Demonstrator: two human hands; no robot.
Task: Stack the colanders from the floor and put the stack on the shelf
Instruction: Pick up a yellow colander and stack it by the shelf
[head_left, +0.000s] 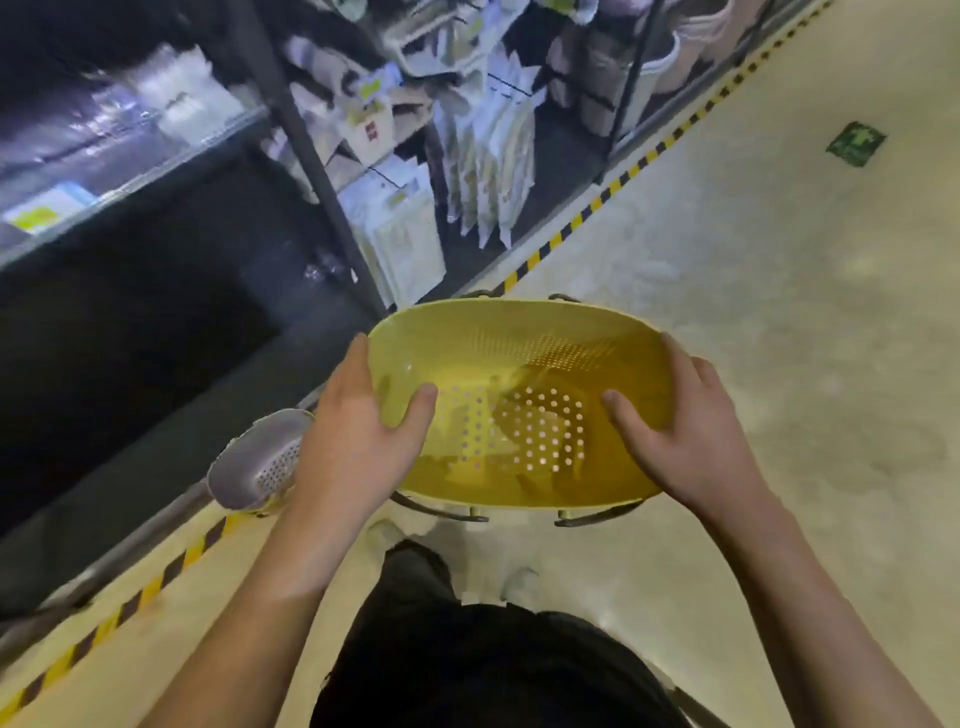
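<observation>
Left hand (358, 441) clamps the left rim of the yellow colander (519, 400), thumb inside the bowl, fingers curled under the outside. Right hand (685, 441) does the same on the right rim, thumb lying over the perforated wall. Colander is held in the air above the pale floor (779, 312), in front of the person's body, mouth facing up and tilted toward the camera; its long axis runs left to right between the two hands. Dark wire handles or legs of something beneath it show at its near and far edges; cannot tell what they belong to. Just beside the left wrist, a grey colander (260, 462) sits on the floor at the foot of the shelf (291, 119). Black-and-yellow hazard tape (613, 192) runs along the shelf base. The lower shelf bay looks dark; packaged goods hang further along. A green floor marker (855, 143) lies well off to the right.
</observation>
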